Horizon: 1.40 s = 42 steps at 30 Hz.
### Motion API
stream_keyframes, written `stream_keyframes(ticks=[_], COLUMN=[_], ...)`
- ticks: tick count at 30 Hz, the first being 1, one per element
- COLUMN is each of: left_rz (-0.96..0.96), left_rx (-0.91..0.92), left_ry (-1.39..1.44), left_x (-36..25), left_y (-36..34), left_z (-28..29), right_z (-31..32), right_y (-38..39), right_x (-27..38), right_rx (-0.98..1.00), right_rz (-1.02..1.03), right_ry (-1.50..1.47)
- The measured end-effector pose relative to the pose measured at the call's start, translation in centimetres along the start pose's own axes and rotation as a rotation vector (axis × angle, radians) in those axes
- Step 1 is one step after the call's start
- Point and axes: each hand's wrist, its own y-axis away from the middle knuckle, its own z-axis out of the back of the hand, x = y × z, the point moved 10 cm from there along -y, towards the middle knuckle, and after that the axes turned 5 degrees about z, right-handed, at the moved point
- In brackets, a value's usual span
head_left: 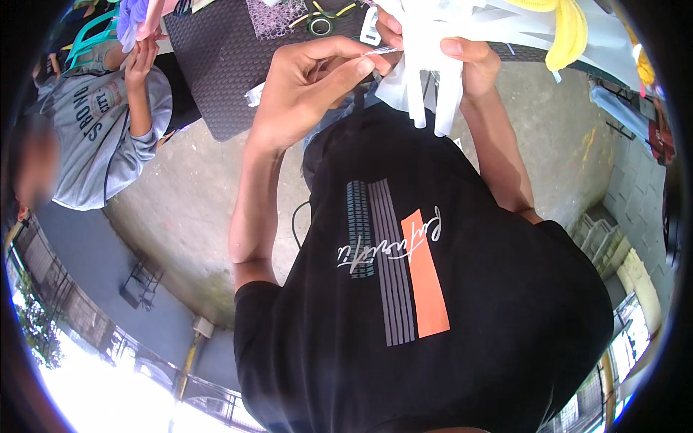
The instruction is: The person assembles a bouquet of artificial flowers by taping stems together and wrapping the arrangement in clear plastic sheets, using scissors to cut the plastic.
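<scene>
The left hand (307, 86) pinches a shiny strip (381, 51); the right hand (478, 66) pinches white material (424, 43).

from my distant seat i see through the left of two head-worn fisheyes, aimed steeply down: the black shirt (498, 289) looms close, the left hand (307, 90) and right hand (478, 68) sit toward the top edge, the floor (198, 180) lies farther below (straight lines bow near the dark rim).

White strips (426, 36) cut by top edge, right hand (476, 66) partly hidden, shiny sliver (382, 51) unidentifiable, co-worker's face (37, 160) blurred
</scene>
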Motion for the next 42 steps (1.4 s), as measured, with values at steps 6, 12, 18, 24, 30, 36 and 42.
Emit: stream_keyframes(ticks=[6, 12, 18, 24, 30, 36, 42], left_rz=[-0.039, -0.091, -0.259, -0.360, -0.307, -0.397, -0.449], left_rx=[0.078, 0.122, -0.055, -0.266, -0.330, -0.484, -0.484], left_ry=[0.030, -0.126, -0.736, -0.826, -0.864, -0.978, -0.659], left_x=[0.9, 0.9, -3.6, -5.0, -3.8, -1.7, 1.0], left_y=[0.4, 0.8, 1.8, 3.2, 3.9, 4.2, 4.5], left_z=[-0.4, 0.2, 2.5, 3.7, 5.2, 7.1, 9.1], right_z=[0.6, -0.9, -1.5, -1.6, -1.5, -2.0, -2.3], right_y=[-0.1, -0.2, -0.1, -0.2, -0.3, -0.4, -0.3], right_x=[0.3, -1.7, -3.5, -4.8, -6.2, -7.4, -8.2], right_rx=[0.074, 0.146, 0.105, 0.084, 0.063, 0.056, 0.060], right_rz=[0.085, -0.047, -0.138, -0.166, -0.198, -0.221, -0.255], right_ry=[0.113, -0.076, -0.151, -0.171, -0.195, -0.264, -0.404])
